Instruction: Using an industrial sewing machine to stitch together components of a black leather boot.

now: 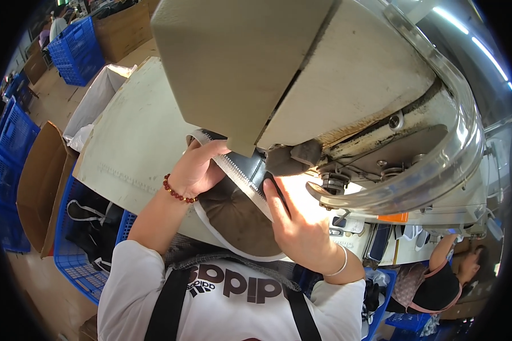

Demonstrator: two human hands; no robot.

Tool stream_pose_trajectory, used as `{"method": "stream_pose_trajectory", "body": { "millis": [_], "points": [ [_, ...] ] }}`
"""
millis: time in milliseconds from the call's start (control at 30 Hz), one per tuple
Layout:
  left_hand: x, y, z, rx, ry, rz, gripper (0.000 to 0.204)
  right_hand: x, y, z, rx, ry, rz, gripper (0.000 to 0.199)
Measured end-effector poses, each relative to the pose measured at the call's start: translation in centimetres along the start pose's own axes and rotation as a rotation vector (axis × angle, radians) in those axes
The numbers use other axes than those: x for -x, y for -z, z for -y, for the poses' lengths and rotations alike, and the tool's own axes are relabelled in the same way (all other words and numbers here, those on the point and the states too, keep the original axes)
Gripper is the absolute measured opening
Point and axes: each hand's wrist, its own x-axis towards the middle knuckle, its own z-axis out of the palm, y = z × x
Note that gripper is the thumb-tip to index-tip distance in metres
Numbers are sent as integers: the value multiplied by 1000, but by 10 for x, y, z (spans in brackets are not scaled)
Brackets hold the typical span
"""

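Head view: the sewing machine (301, 74), a large beige housing, fills the upper centre and overhangs the work area; a clear curved guard (438, 170) arcs around its lower side from 1 o'clock to 5 o'clock of the machine head. Beneath it lies the counter (131, 142), a pale, worn surface extending toward 10 o'clock. The workpiece is a brown cap (239, 219) with a white-edged rim, lying on the counter at frame centre, directly under the front edge of the machine. A grey band with a white edge (242, 173) runs diagonally across the top of the cap toward the machine's dark presser part (293, 159). The left hand (199, 167), wearing a red bead bracelet (176, 193), is closed on the band at the 10 o'clock side of the cap, fingers curled over the material. The right hand (296, 219), wearing a silver bangle (341, 264), presses on the cap at its 3 o'clock side, fingers extended along the band and thumb against the fabric; the grip is a flat hold on the cap rather than a fist. At 8 o'clock of the cap stands a blue crate (77, 267) containing dark items, with a cardboard box (37, 187) just beside it. At 4 o'clock, well apart, another person (438, 278) sits at a separate station.
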Motion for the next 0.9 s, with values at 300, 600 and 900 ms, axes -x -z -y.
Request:
{"method": "stream_pose_trajectory", "body": {
  "millis": [300,600,900],
  "points": [
    [0,-2,2,-13,-26,-2,31,-1,-2,-1,-33,30,-13,44],
    [2,2,7,-14,-39,-78,32,0,-1,-6,-230,8,14,41],
    [-2,4,8,-39,-55,-48,33,4,-2,-9,-87,88,107,46]
  ]
}}
